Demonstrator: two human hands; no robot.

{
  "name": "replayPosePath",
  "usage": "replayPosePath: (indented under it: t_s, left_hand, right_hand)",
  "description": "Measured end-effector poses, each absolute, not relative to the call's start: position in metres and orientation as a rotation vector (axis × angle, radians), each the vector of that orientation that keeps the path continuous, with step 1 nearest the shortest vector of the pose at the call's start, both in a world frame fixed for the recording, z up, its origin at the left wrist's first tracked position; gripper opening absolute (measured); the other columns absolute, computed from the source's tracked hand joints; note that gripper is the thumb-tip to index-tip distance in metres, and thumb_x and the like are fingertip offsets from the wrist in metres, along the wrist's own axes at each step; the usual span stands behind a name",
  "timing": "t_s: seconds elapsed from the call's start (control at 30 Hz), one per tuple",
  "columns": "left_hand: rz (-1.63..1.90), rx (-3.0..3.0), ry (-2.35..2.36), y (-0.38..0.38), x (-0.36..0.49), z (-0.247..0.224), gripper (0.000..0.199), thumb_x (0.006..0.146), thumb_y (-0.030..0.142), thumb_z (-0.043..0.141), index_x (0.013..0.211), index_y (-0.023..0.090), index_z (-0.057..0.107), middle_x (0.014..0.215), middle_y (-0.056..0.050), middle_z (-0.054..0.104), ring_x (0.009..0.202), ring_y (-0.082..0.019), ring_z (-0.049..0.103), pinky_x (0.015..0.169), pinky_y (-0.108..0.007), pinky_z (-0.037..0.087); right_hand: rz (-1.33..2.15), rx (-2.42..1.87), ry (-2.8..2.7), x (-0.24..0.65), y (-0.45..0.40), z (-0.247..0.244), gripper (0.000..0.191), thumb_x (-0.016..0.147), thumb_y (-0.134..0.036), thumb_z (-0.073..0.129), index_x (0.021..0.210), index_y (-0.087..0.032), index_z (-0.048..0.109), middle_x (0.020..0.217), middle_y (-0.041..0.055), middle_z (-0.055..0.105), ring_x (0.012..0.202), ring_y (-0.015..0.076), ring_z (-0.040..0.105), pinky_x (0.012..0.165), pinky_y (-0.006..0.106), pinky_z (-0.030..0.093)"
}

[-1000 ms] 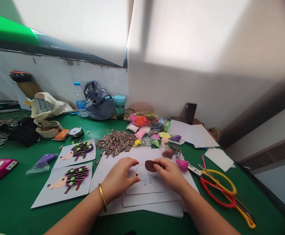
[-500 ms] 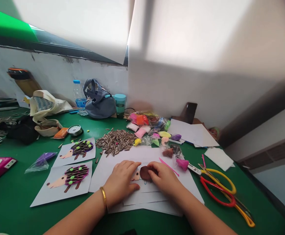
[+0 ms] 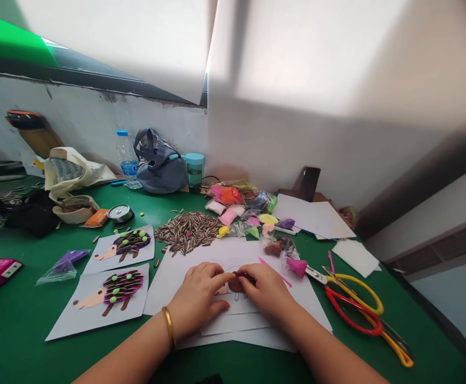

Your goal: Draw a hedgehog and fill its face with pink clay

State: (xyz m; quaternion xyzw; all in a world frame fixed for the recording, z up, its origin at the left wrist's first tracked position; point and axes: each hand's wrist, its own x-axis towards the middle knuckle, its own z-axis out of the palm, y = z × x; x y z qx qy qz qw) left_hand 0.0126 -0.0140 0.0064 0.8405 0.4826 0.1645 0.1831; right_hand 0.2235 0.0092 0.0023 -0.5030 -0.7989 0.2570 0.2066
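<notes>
A flattened piece of brown modelling clay (image 3: 235, 283) lies on the white paper (image 3: 227, 321) in front of me, beside a peach-coloured clay face partly hidden by my fingers. My right hand (image 3: 265, 290) pinches the brown clay at its right edge. My left hand (image 3: 204, 292) rests on the paper with thumb and fingers apart, its index fingertip touching the clay's upper left edge. Blue drawn lines show below and above the clay. Two finished-looking hedgehog pictures (image 3: 111, 294) lie left of the paper, with seed spines and green dots.
A heap of striped sunflower seeds (image 3: 191, 230) sits behind the paper. Clay packets (image 3: 233, 200) are piled further back. Scissors with red and yellow handles (image 3: 355, 304) lie at the right, near a pink clay lump (image 3: 297, 268). A phone (image 3: 310, 183) leans on the wall.
My left index finger has moved right onto the edge of the brown clay. My right fingers have shifted left over it, covering more of it. The view has shifted slightly.
</notes>
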Motion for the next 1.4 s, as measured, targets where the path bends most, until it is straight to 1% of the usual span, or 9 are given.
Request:
replayPosePath:
  t_s: [0.2,0.4,0.57,0.67,0.87,1.07,1.2,1.3,1.4]
  left_hand:
    - [0.499,2.371,1.394,-0.013,0.012,-0.002,0.06,0.069,0.028,0.081,0.124,0.028,0.057,0.123,-0.006,0.061,0.117,-0.031,0.052,0.098,-0.049,0.039]
    - [0.805,2.213,1.453,-0.012,0.014,-0.001,0.045,0.078,0.034,0.074,0.119,0.023,0.059,0.12,-0.01,0.065,0.114,-0.03,0.056,0.099,-0.047,0.042]
    - [0.899,1.866,1.363,-0.011,0.02,0.003,0.016,0.087,0.032,0.059,0.097,0.022,0.068,0.09,-0.004,0.071,0.086,-0.022,0.065,0.081,-0.035,0.05]
    - [0.918,1.668,1.338,-0.01,0.023,0.005,0.015,0.085,0.031,0.058,0.08,0.021,0.068,0.078,-0.003,0.071,0.075,-0.02,0.066,0.071,-0.031,0.051]
    - [0.99,1.504,1.239,-0.012,0.027,0.008,0.018,0.083,0.034,0.06,0.08,0.019,0.067,0.076,-0.004,0.071,0.072,-0.02,0.066,0.066,-0.028,0.051]
    - [0.975,1.624,1.242,-0.014,0.026,0.006,0.016,0.087,0.032,0.06,0.09,0.021,0.07,0.09,-0.005,0.073,0.083,-0.02,0.068,0.075,-0.031,0.054]
    - [1.014,1.78,1.298,-0.016,0.026,0.006,0.027,0.081,0.034,0.07,0.107,0.024,0.069,0.099,-0.004,0.072,0.092,-0.022,0.066,0.084,-0.035,0.052]
    - [0.966,1.82,1.273,-0.017,0.027,0.009,0.012,0.085,0.031,0.063,0.087,0.023,0.072,0.081,-0.003,0.071,0.08,-0.02,0.065,0.077,-0.033,0.051]
    - [0.982,1.752,1.311,-0.017,0.028,0.01,0.017,0.086,0.031,0.06,0.076,0.022,0.071,0.074,-0.003,0.069,0.074,-0.019,0.063,0.073,-0.032,0.049]
  right_hand:
    - [0.745,-1.389,-2.182,0.226,0.013,-0.002,0.028,0.087,-0.017,0.049,0.103,-0.022,0.072,0.101,0.006,0.074,0.093,0.0227,0.066,0.08,0.034,0.047]
    - [0.871,-1.211,-1.995,0.232,0.011,-0.001,0.022,0.089,-0.021,0.051,0.101,-0.022,0.07,0.1,0.0049,0.072,0.094,0.0209,0.065,0.087,0.034,0.048]
    - [0.965,-1.082,-1.956,0.229,0.004,0.001,0.022,0.091,-0.027,0.054,0.106,-0.025,0.07,0.102,0.0048,0.072,0.096,0.0205,0.066,0.087,0.034,0.051]
    - [0.997,-1.166,-1.855,0.229,0.003,0.0,0.025,0.091,-0.033,0.056,0.112,-0.025,0.068,0.113,0.0062,0.071,0.106,0.0232,0.064,0.093,0.038,0.05]
    - [1.302,-1.146,-1.679,0.225,0.003,-0.002,0.044,0.082,-0.042,0.069,0.121,-0.022,0.061,0.111,0.0081,0.071,0.103,0.0252,0.066,0.087,0.04,0.052]
    - [1.439,-1.141,-1.527,0.218,0.002,0.003,0.022,0.082,-0.04,0.069,0.086,-0.018,0.065,0.083,0.005,0.074,0.083,0.0225,0.071,0.08,0.036,0.054]
    - [1.351,-1.217,-1.606,0.216,-0.002,0.009,0.017,0.08,-0.037,0.068,0.079,-0.019,0.068,0.08,0.0038,0.074,0.079,0.0215,0.07,0.074,0.033,0.054]
    - [1.3,-1.237,-1.69,0.214,-0.007,0.012,0.015,0.08,-0.034,0.067,0.075,-0.02,0.069,0.078,0.0036,0.073,0.077,0.0212,0.068,0.073,0.032,0.053]
    - [1.265,-1.232,-1.691,0.213,-0.007,0.01,0.018,0.079,-0.037,0.068,0.086,-0.02,0.07,0.081,0.0038,0.071,0.08,0.0208,0.065,0.075,0.033,0.051]
